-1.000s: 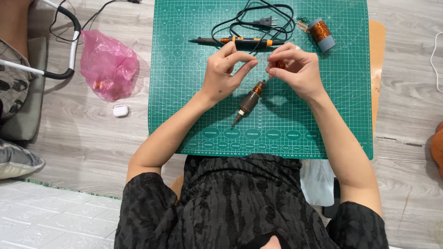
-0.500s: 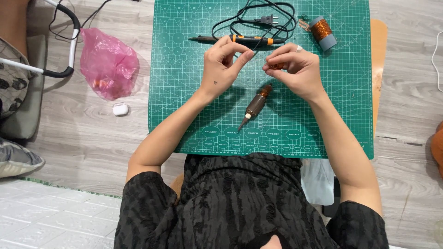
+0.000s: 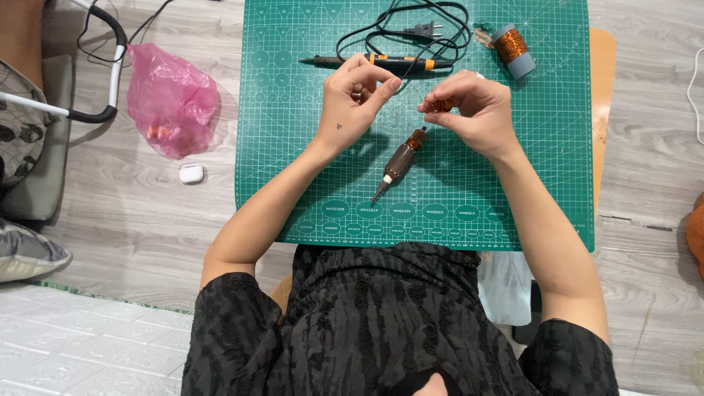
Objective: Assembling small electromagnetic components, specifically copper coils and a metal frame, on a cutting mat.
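My left hand (image 3: 350, 103) hovers over the green cutting mat (image 3: 513, 191), thumb and forefinger pinched together; nothing shows between them. A small gap separates it from my right hand (image 3: 473, 110), which pinches a small copper-coloured piece (image 3: 441, 105) at its fingertips. Just below both hands a brown motor armature with a thin shaft (image 3: 401, 161) lies slanted on the mat, untouched. Behind the hands lies a black and orange soldering iron (image 3: 367, 61) with its coiled black cord (image 3: 433, 22).
A spool of copper wire (image 3: 512, 48) lies at the mat's far right corner. Left of the mat on the wooden floor are a pink plastic bag (image 3: 172, 99) and a small white case (image 3: 191, 173). A grey cushion (image 3: 29, 183) lies at far left.
My hands, which met fingertip to fingertip, have drawn slightly apart. The armature has stayed on the mat.
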